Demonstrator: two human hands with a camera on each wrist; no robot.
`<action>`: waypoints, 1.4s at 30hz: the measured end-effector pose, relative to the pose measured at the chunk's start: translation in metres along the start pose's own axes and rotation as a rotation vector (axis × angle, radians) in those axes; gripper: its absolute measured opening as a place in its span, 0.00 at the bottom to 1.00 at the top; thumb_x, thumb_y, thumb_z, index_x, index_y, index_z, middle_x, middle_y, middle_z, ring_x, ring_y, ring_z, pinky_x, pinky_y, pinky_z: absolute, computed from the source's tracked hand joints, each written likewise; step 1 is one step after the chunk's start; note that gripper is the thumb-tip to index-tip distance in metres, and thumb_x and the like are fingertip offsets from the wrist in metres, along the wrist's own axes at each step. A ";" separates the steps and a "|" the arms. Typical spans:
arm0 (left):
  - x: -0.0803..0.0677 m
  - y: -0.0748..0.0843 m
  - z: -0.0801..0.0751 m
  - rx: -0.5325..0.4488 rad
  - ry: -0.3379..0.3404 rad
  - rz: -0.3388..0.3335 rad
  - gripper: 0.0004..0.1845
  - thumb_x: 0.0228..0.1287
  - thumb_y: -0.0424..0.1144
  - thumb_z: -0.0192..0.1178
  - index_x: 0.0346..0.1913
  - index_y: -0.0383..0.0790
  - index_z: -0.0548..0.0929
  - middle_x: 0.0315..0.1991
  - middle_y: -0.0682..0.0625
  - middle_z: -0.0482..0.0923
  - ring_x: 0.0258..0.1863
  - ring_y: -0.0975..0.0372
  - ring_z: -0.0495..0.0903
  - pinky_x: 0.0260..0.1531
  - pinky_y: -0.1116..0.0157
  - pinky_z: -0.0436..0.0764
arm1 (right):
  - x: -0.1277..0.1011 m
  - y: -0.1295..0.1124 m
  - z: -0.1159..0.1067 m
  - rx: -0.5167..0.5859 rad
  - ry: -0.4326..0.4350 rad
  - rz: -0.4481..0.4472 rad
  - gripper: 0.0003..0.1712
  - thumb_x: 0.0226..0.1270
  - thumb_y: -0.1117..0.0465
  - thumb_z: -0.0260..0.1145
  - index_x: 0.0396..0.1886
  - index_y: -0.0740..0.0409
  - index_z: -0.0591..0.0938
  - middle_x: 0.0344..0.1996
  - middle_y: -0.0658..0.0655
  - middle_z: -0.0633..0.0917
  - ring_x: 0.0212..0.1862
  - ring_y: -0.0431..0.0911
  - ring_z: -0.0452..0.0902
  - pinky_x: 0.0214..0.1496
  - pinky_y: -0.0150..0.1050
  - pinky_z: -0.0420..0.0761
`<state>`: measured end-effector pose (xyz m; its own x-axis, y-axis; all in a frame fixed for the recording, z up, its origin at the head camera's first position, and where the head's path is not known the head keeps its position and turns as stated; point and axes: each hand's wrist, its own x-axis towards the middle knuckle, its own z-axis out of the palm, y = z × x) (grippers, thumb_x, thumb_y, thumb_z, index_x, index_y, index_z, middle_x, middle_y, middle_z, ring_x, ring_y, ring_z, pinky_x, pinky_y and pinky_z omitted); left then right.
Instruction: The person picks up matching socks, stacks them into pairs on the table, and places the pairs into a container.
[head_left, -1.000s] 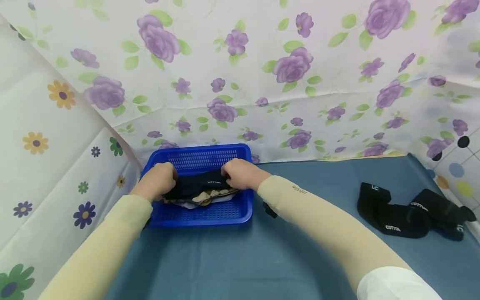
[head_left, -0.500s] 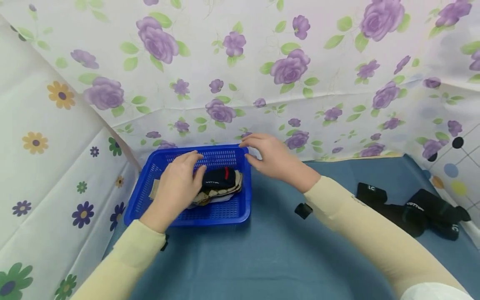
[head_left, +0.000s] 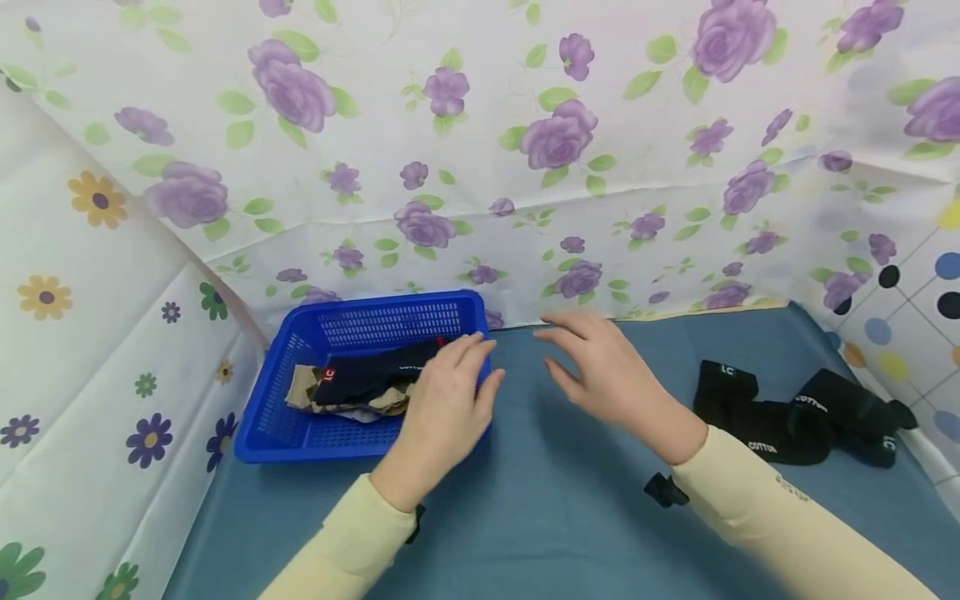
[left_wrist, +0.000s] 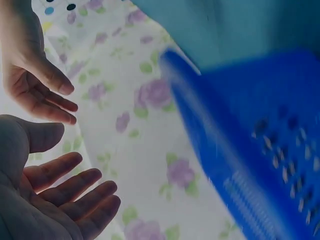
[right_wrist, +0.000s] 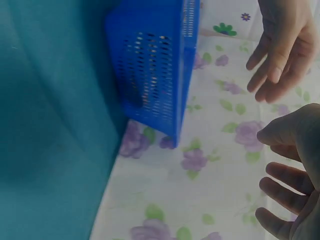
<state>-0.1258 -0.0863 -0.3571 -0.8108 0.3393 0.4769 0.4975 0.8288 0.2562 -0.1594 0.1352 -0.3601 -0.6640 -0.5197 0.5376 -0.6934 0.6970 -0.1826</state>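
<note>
Blue plastic is filling both wrist views, where the basket (head_left: 262, 433) is showing only its perforated wall; the head view alone is revealing what is lying inside, a dark sock (head_left: 375, 377) on top of tan, patterned ones. The left hand (head_left: 447, 406) is hovering at the basket's right rim, fingers (left_wrist: 75, 187) relaxed and holding nothing. The right hand (head_left: 609, 377) is hanging over the blue worktop (head_left: 540, 508) just beside it, fingers (right_wrist: 285, 182) spread, empty too. More black socks (head_left: 795, 417), seen only from the head, are lying well apart to the right.
</note>
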 end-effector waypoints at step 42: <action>-0.039 0.042 0.092 -0.111 -0.406 -0.078 0.22 0.65 0.49 0.57 0.58 0.43 0.75 0.63 0.45 0.71 0.66 0.53 0.67 0.64 0.52 0.67 | -0.147 0.110 0.035 -0.204 -0.482 0.952 0.41 0.63 0.44 0.59 0.62 0.73 0.65 0.50 0.80 0.72 0.40 0.71 0.74 0.24 0.55 0.74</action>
<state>-0.1018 -0.0239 -0.4419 -0.8921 0.4432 0.0881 0.4417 0.8138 0.3777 -0.1477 0.2713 -0.4881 -0.9756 0.1687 -0.1405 0.1937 0.9626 -0.1896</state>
